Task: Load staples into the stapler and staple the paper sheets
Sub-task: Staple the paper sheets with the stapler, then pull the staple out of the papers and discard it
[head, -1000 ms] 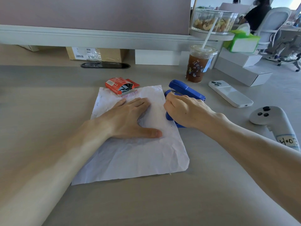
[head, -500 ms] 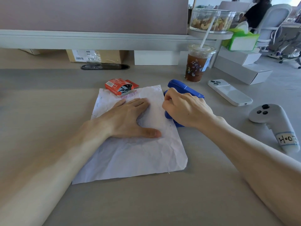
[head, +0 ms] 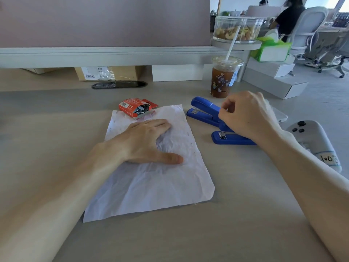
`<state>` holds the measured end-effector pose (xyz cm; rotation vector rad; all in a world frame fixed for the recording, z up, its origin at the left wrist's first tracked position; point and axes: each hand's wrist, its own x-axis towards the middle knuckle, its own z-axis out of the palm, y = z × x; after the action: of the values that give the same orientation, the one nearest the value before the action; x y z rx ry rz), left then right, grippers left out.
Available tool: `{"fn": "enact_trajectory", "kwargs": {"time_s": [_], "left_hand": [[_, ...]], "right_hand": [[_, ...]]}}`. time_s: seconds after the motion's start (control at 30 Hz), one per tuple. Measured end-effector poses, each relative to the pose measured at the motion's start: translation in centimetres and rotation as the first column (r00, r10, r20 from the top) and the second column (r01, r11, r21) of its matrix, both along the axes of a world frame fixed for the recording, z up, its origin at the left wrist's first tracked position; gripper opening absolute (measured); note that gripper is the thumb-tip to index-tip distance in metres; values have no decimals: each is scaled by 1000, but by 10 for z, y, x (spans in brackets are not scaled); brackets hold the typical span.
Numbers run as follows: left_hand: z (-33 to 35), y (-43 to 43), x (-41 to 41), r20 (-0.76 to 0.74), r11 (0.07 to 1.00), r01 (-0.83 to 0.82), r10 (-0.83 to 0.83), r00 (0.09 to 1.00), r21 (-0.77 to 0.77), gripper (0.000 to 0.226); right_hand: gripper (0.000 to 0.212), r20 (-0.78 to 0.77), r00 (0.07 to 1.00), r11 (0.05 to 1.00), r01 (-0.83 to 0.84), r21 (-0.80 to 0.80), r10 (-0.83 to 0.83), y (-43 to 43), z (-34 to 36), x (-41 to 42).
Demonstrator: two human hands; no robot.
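- One view only, from the head: the stapler [head: 207, 112] lies on the table [head: 245, 224] just right of the paper [head: 151, 182], apart from it. It is swung wide open, upper arm pointing away to the left and base flat nearer the person.
- The right hand [head: 249, 118] sits over the stapler's hinge end with fingers curled and thumb close to forefinger. I cannot tell whether they pinch the blue cover or merely hover at it.
- The left hand [head: 143, 142] lies flat on the paper, fingers straight and spread, pressing the crumpled sheets to the table.
- The red box [head: 136, 108] lies open at the paper's top edge, one corner resting on it, grey staples showing in its mouth.
- A cup [head: 222, 80] stands just beyond the stapler; a controller [head: 317, 140] lies right of the right forearm.
- Judging by the open stapler, the step in hand is probably loading.
- To do it well, the cover should go fully back so the channel lies bare.
- The left hand could likely leave the paper and draw one strip from the box, since it lies nearer that side.
- The strip should go in legs down, seated flat, and the cover closed firmly.
- The cup is near enough to be knocked; movements there should stay low and short.
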<state>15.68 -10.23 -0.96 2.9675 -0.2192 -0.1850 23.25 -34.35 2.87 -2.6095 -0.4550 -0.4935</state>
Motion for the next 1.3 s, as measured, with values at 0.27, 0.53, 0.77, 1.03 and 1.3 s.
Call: {"fn": "enact_trajectory", "kwargs": {"time_s": [0.27,0.53,0.77,1.03,1.3], "left_hand": [[3,-4,-1,-2,998,-60,60,998,35,121],[1,-6,-1,38,989,-141,139,990,36,122],[-4,-5,-3,118,989,-143,145,982,-24,113],[-6,-11,-3,174,971,-7,50,983,-240,88],[17,-17,-7,319,921,126,-2,948,-370,45]], "right_hand": [[12,-414,883,967,-142,210,220,25,8,-42],[53,-687,514,731,157,664,514,35,5,-45],[62,-697,512,721,198,664,502,39,-1,-45],[57,-614,645,748,97,657,455,39,-12,-43],[58,-490,672,722,-96,685,554,26,13,-41]]}}
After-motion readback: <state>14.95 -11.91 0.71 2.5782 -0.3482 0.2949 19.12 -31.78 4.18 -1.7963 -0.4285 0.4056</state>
